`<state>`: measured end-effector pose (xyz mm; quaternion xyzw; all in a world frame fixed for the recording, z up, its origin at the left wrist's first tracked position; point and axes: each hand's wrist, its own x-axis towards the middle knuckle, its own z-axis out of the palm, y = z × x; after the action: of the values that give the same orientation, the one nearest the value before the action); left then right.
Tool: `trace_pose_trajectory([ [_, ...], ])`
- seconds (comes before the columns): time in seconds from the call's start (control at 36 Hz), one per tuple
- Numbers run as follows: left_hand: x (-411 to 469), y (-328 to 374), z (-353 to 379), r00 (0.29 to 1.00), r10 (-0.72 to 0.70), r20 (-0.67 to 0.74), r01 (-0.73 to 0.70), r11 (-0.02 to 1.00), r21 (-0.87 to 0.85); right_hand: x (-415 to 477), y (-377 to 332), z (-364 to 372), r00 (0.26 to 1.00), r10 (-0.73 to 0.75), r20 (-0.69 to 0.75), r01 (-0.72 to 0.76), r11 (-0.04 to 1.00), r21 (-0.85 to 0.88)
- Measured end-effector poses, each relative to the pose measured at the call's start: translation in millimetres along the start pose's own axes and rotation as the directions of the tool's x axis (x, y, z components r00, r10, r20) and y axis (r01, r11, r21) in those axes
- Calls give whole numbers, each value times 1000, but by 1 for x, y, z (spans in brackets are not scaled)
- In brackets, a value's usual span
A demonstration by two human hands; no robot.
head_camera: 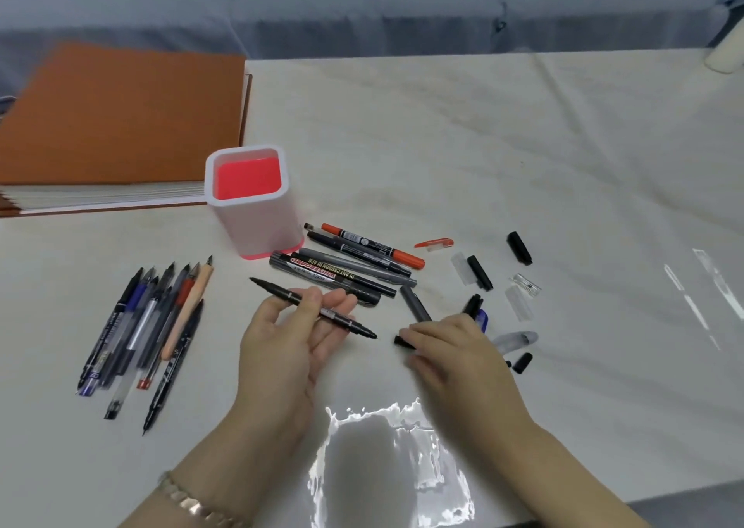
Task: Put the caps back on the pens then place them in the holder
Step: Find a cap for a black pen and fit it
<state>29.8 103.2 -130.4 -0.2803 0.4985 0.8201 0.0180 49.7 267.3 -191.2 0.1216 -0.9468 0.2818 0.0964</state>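
A white square plastic holder (pixel 257 221) has a coral-red inside and base. An orange-covered book (pixel 120 112) lies on the off-white glossy desk (pixel 483 145). The slim double-tipped marker pen (pixel 314 308) is black; loose caps are black (pixel 519 248), clear (pixel 518 302) and orange-red (pixel 434 243).

We see black double-tipped pen (pixel 313 309) lifted off table, uncapped, slanting far-left to near-right. Small black cap (pixel 404 342) just right of its near tip. Uncapped pens (pixel 149 326) fanned at left. White holder (pixel 257 201) with red inside upright, markers (pixel 346 271) piled right of it. Loose caps (pixel 491 286) scattered farther right.
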Motion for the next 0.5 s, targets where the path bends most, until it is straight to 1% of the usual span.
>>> trace_pose_trajectory([
  [0.06, -2, -3, 0, 1000, -21, 4, 21, 1000, 17, -1, 2, -10, 1000, -10, 8, 10, 1000, 7],
  [0.14, -4, -7, 0, 999, -49, 8, 49, 998, 29, -7, 11, -38, 998, 49, 26, -50, 998, 31],
  [0.19, -5, -8, -1, 998, -63, 5, 62, 997, 38, -13, 26, -57, 986, 102, 128, -104, 994, 10],
  [0.25, -5, -9, -1, 998, -67, 2, 67, 997, 42, -18, 42, -73, 966, 114, 232, -106, 993, -45],
  [0.28, -5, -9, -1, 998, -68, 0, 68, 997, 41, -20, 49, -79, 961, 112, 254, -96, 993, -73],
  [0.36, -5, -9, 0, 998, -70, -2, 70, 997, 38, -24, 63, -87, 954, 124, 272, -87, 986, -143],
  [0.44, -6, -10, 0, 997, -79, 2, 79, 996, 33, -27, 64, -79, 947, 129, 294, -91, 986, -140],
  [0.5, -7, -11, -1, 996, -86, 6, 85, 996, 23, -28, 62, -69, 958, 113, 264, -81, 988, -129],
])
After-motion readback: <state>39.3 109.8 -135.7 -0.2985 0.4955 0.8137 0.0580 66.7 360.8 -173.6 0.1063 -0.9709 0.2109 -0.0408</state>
